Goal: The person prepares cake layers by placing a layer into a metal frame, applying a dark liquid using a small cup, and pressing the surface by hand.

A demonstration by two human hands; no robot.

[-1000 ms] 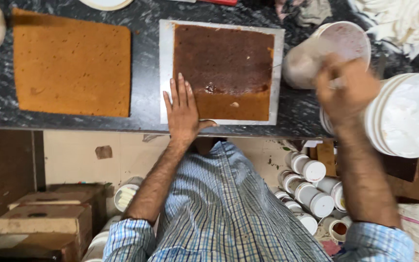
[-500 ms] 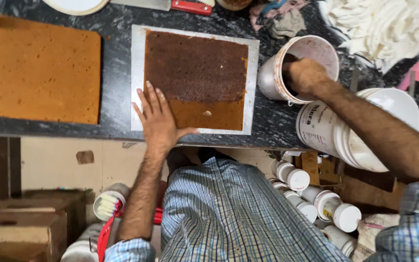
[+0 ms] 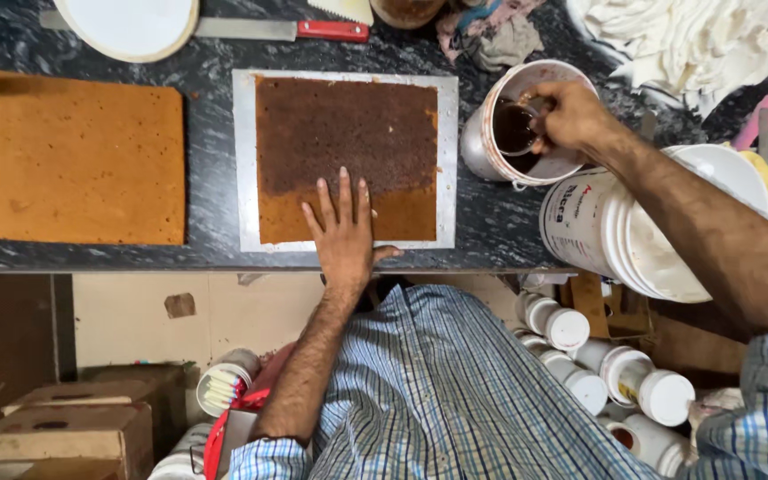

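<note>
Syrup darkened most of the square brown sponge cake sheet (image 3: 346, 156) on its grey board on the dark stone surface (image 3: 491, 227); a near strip remained dry. The left hand (image 3: 344, 231) lay flat, fingers spread, on it. Beyond, the right hand (image 3: 571, 116) gripped a small cup inside the white plastic bucket (image 3: 482, 147).

Dark-brown soaked sponge (image 3: 346, 133), orange-tan sheet (image 3: 82, 160), seemingly black-veined counter (image 3: 500, 222).

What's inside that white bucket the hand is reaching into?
Dark brown liquid fills the bucket. The right hand dips a small cup into it. The bottom is hidden under the liquid.
</note>
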